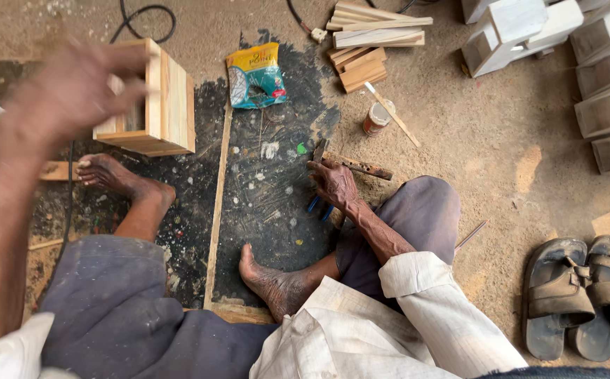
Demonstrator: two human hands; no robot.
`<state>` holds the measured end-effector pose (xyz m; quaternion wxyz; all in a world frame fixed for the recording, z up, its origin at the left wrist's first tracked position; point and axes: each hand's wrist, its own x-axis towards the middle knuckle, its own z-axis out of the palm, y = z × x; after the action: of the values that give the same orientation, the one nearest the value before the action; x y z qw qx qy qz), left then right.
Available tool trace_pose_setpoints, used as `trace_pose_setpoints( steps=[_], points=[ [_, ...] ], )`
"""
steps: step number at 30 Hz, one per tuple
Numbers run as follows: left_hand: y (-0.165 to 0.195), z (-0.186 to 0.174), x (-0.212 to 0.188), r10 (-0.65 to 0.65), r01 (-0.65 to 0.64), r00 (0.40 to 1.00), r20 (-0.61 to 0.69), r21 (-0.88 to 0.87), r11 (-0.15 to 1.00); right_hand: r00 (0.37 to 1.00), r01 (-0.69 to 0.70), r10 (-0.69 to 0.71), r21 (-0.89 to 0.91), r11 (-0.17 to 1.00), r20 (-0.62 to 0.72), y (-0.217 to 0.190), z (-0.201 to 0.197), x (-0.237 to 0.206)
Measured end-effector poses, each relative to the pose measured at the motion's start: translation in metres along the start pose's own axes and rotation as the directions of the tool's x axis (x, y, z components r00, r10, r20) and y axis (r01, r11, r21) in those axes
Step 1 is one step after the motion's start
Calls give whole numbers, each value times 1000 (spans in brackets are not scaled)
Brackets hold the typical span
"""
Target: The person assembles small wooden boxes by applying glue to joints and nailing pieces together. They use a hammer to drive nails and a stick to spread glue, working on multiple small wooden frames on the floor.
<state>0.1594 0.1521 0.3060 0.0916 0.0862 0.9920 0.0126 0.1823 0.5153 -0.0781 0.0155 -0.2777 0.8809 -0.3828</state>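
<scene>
My left hand (pixel 73 88) blurred, raised by the wooden box (pixel 157 105), grip unclear, my right hand (pixel 333 184) grasping blue-handled pliers (pixel 317 200) on the floor (pixel 473 154)

A pale open wooden box (pixel 156 105) stands on the dark mat at upper left. Blue-handled pliers (pixel 317 200) lie centre frame, handles pointing down, beside a brown wooden-handled hammer (pixel 352 164) lying slantwise

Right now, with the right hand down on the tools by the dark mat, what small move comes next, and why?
Probably close the right hand on the blue-handled pliers and lift them: the fingers already rest on them. The left hand, blurred, is up at the wooden box, seemingly steadying it.
</scene>
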Motion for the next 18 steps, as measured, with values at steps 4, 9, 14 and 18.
trace_pose_setpoints(
  steps=[4, 9, 14, 18],
  points=[
    [39, 54, -20, -180, 187, 815, 551, 45, 981, 999, -33, 33, 5, 999, -44, 2, -7, -7],
    [-9, 158, -36, 108, 63, 746, 657, -231, 971, 999, -12, 14, 34, 999, -37, 3, -15, -10],
    [-86, 179, -71, -128, 359, 864, 487, -417, 835, 999, -35, 36, 78, 996, -10, -5, -19, -3],
    [-73, 194, -135, -338, 172, 940, 35, -907, 384, 992, -111, 101, 144, 983, 71, -17, -22, 2]
  ],
)
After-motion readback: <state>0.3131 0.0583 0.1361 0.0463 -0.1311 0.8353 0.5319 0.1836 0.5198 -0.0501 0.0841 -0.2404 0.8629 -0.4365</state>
